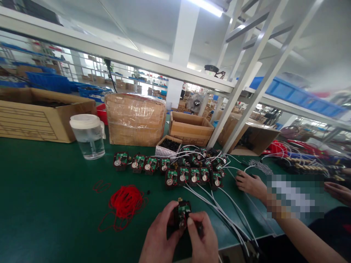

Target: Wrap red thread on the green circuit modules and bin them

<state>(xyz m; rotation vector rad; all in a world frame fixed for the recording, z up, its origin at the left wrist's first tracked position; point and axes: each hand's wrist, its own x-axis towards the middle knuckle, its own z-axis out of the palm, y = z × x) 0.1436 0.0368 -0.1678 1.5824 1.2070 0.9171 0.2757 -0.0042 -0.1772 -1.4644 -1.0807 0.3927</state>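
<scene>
Two hands meet at the near edge of the green desk (49, 204), both closed on one small black module (182, 213) with a green board on its face: the left hand (159, 237) cups it from the side with the thumb up against it, and the right hand (203, 239) pinches its lower right corner with fingers (192, 221) drawn narrow. The module is lifted just clear of the desk, near its front edge and about midway along it. Just left of the hands lies a loose heap of red thread (124, 202), with a thin red loop (101, 186) farther left. White wires (219, 208) run from the front edge back toward the middle of the desk. There, more modules (192, 175) of the same kind stand in rows, touching one another. A co-worker's hand (251, 184) rests flat on the desk at the right end of the rows, and another hand (338, 191) shows near the right edge. Beyond the rows sit a small box of black parts (168, 146), a clear jar with a white lid (87, 137) to the left, a taped carton (135, 118) and an open carton (189, 128). A long carton (41, 113) stands at the far left corner.
</scene>
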